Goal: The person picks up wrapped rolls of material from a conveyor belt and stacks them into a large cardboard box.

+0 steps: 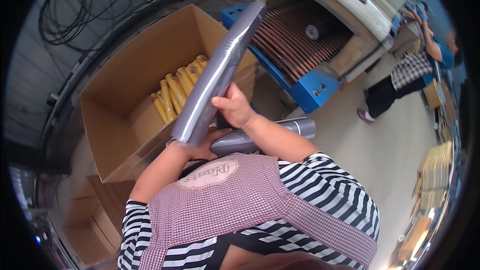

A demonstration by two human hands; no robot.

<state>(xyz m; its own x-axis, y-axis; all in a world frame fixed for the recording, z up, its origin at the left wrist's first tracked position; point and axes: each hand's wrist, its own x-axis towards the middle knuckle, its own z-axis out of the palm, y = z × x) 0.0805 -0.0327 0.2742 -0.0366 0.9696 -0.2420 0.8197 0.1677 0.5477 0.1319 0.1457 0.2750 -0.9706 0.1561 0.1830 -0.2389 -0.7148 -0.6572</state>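
Observation:
A long grey roll (220, 65) in shiny clear wrap slants up and away across the middle of the view. My right hand (236, 107) is closed on its lower half, thumb on the near side and fingers partly hidden behind. Below it a second grey roll (240, 141) lies crosswise close to my body, partly covered by my right forearm. My left hand (204, 147), half hidden by the upper roll's lower end, has its fingers and thumb around the left end of this second roll.
Ahead on the left stands a large open cardboard box (135, 70) with several yellow rolls (175, 87) upright inside. Beyond, at right, is a roller conveyor (295, 30) with a blue frame, a dark roll (320, 30) on it. A person (410, 70) stands farther right. Another box (90, 225) sits lower left.

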